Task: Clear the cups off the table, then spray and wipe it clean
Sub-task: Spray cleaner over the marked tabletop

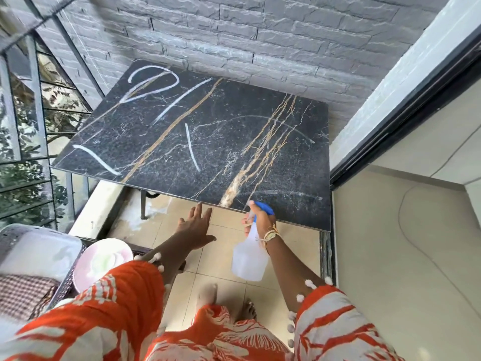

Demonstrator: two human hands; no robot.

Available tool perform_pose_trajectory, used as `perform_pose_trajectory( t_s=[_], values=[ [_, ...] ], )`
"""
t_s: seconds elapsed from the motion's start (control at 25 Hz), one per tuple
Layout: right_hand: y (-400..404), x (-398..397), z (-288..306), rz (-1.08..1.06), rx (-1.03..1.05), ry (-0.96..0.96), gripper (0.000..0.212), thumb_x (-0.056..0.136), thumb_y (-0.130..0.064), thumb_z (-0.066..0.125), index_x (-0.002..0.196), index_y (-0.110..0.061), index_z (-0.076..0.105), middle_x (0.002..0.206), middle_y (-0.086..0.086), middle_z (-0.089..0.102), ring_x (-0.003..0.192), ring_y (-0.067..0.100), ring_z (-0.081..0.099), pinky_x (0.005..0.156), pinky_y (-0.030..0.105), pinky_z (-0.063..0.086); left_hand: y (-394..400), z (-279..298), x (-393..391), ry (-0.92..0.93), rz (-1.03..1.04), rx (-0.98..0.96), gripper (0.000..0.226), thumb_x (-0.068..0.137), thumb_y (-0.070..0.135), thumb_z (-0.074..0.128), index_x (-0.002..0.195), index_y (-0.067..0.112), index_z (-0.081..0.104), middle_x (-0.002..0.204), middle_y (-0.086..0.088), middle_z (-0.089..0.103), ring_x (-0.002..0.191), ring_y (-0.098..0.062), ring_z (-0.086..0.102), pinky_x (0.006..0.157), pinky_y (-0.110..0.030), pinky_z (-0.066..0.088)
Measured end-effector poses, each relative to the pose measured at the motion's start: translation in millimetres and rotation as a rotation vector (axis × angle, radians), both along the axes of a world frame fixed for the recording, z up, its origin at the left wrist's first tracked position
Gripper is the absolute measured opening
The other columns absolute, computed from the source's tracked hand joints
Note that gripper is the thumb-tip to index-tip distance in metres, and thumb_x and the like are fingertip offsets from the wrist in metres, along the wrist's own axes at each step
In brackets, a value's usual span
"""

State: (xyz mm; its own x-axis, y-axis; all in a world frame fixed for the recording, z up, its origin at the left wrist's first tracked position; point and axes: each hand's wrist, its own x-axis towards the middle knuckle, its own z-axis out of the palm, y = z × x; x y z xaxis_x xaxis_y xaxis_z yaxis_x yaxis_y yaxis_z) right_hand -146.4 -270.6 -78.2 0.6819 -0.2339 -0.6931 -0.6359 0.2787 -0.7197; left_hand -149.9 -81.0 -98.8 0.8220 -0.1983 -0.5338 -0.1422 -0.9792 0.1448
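A black marble table (213, 131) with gold veins fills the middle of the view, with white chalk-like scribbles across its left half and faint curved streaks on the right. No cups stand on it. My right hand (260, 217) grips a clear spray bottle (248, 259) with a blue nozzle, held just in front of the table's near edge. My left hand (196, 224) is empty, fingers spread, reaching toward that same edge.
A pink and green plate-like dish (100, 260) rests on a dark mesh seat at lower left, beside a white perforated basket (31, 246) and a checked cloth (20, 293). A grey brick wall backs the table. Railing stands left, a sliding door frame (406, 113) right.
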Motion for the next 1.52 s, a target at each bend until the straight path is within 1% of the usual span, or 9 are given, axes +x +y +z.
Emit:
perform_pose_trajectory(
  t_s=[0.16,0.32,0.4,0.52,0.68,1.0,1.2,1.36,1.52],
  values=[
    [5.6,-11.8,2.8,-0.087,0.016,-0.094,0.005,0.095,-0.016,0.06,0.092,-0.012,0.061,0.06,0.005,0.05,0.053,0.016,0.049,0.042,0.019,0.037,7.4,-1.8,-7.9,0.038,0.084,-0.059,0.082,0.089,0.048,0.06,0.15,0.016,0.016,0.158,-0.018,0.013,0.143,-0.036,0.024,0.106,-0.055,0.036],
    [14.3,-23.9,-3.4,-0.038,-0.104,-0.136,0.013,0.089,-0.006,0.065,0.086,-0.012,0.054,0.074,0.006,0.053,0.064,0.018,0.055,0.049,0.023,0.049,15.0,-4.1,-32.1,0.034,0.171,-0.092,0.079,0.089,0.047,0.059,0.149,0.015,0.019,0.151,-0.019,0.026,0.135,-0.036,0.037,0.102,-0.051,0.043],
    [26.9,-26.4,-3.5,0.052,-0.128,-0.141,0.016,0.085,-0.005,0.07,0.089,-0.008,0.055,0.08,0.005,0.055,0.07,0.022,0.056,0.054,0.019,0.052,24.7,-4.3,-51.6,0.027,0.274,-0.121,0.079,0.089,0.046,0.059,0.149,0.015,0.019,0.145,-0.018,0.034,0.129,-0.035,0.043,0.099,-0.051,0.045],
    [57.9,-32.4,-0.4,0.224,-0.246,-0.22,0.025,0.069,-0.016,0.082,0.076,-0.006,0.061,0.069,0.004,0.058,0.064,0.018,0.052,0.067,0.031,0.051,44.0,-5.6,-91.3,0.055,0.403,-0.113,0.076,0.088,0.046,0.059,0.149,0.017,0.022,0.14,-0.016,0.041,0.125,-0.035,0.048,0.097,-0.049,0.047],
    [104.9,-47.2,2.8,0.497,-0.307,-0.338,0.035,0.068,-0.017,0.086,0.058,-0.015,0.052,0.06,-0.002,0.048,0.054,0.012,0.04,0.056,0.021,0.038,90.7,-14.1,-145.3,0.083,0.635,-0.167,0.075,0.072,0.06,0.051,0.136,0.023,0.038,0.13,-0.009,0.052,0.118,-0.033,0.055,0.094,-0.047,0.049],
    [235.4,-66.4,20.3,0.822,-0.219,-0.448,0.027,0.067,-0.015,0.087,0.061,-0.017,0.06,0.055,-0.008,0.048,0.05,0.007,0.039,0.051,0.016,0.039,159.6,-6.7,-221.5,0.025,0.965,-0.138,0.08,0.089,0.046,0.058,0.149,0.009,0.022,0.14,-0.023,0.043,0.13,-0.038,0.045,0.104,-0.046,0.04],
    [329.0,-62.6,23.4,0.996,-0.27,-0.556,0.023,0.07,-0.015,0.084,0.061,-0.016,0.062,0.059,-0.003,0.048,0.059,0.012,0.04,0.052,0.023,0.037,219.7,-7.3,-233.2,0.002,1.085,-0.178,0.064,0.094,0.043,0.051,0.143,0.007,0.031,0.137,-0.024,0.045,0.125,-0.04,0.049,0.101,-0.046,0.041],
    [406.0,-48.9,18.3,1.084,-0.305,-0.612,0.019,0.073,-0.016,0.081,0.072,-0.001,0.069,0.063,0.005,0.049,0.063,0.013,0.042,0.048,0.014,0.031,278.5,-18.3,-232.0,-0.027,1.24,-0.241,0.056,0.093,0.041,0.053,0.136,0.009,0.038,0.131,-0.024,0.05,0.12,-0.041,0.051,0.097,-0.048,0.043],
    [478.2,-38.8,-3.8,1.251,-0.324,-0.638,0.026,0.068,-0.025,0.08,0.069,-0.003,0.066,0.063,0.008,0.054,0.063,0.016,0.045,0.052,0.026,0.035,328.0,-35.7,-214.7,-0.048,1.374,-0.3,0.052,0.094,0.039,0.054,0.134,0.008,0.042,0.127,-0.027,0.051,0.118,-0.043,0.051,0.098,-0.047,0.043]
  ],
)
